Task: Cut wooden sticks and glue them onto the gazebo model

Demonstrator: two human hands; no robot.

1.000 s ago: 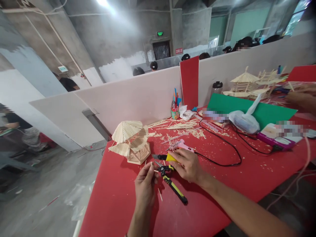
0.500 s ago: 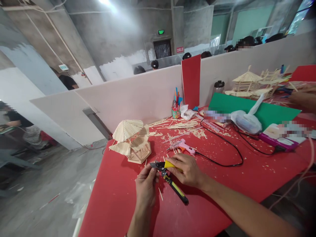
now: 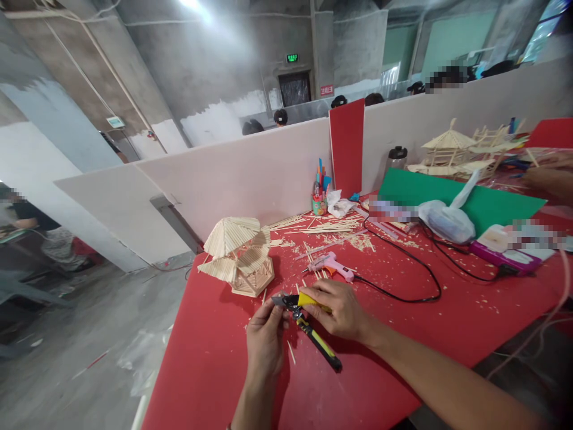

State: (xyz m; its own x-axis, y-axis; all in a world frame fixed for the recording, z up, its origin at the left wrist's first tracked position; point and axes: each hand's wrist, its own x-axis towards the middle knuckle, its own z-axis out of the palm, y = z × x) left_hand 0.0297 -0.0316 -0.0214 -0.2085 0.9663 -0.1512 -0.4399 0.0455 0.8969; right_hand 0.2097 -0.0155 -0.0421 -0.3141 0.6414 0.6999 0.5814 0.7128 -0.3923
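In the head view my right hand [image 3: 340, 307] is closed around a yellow utility knife [image 3: 308, 298], its blade pointing left. My left hand [image 3: 266, 334] is closed in a pinch at the blade's tip; what its fingers hold there is hidden or too small to name. Just below the knife lies a pair of pliers [image 3: 319, 343] with black and yellow handles, on the red table [image 3: 215, 352]. A small pavilion model [image 3: 235, 251] made of wooden sticks stands beyond my left hand. Past my right hand rests a pink glue gun [image 3: 333, 266].
Loose wooden sticks [image 3: 333, 226] and shavings lie towards the back. A pen cup [image 3: 319, 204], a green board [image 3: 447, 194], a plastic bag [image 3: 447, 221] and a purple power strip [image 3: 504, 257] stand or lie further right. The glue gun's black cord [image 3: 403, 298] loops across. A co-worker's hand [image 3: 550, 179] is at far right.
My hands, the knife and the things on the table look almost unmoved. In the left background, a person in dark clothes has moved further behind the pillar.
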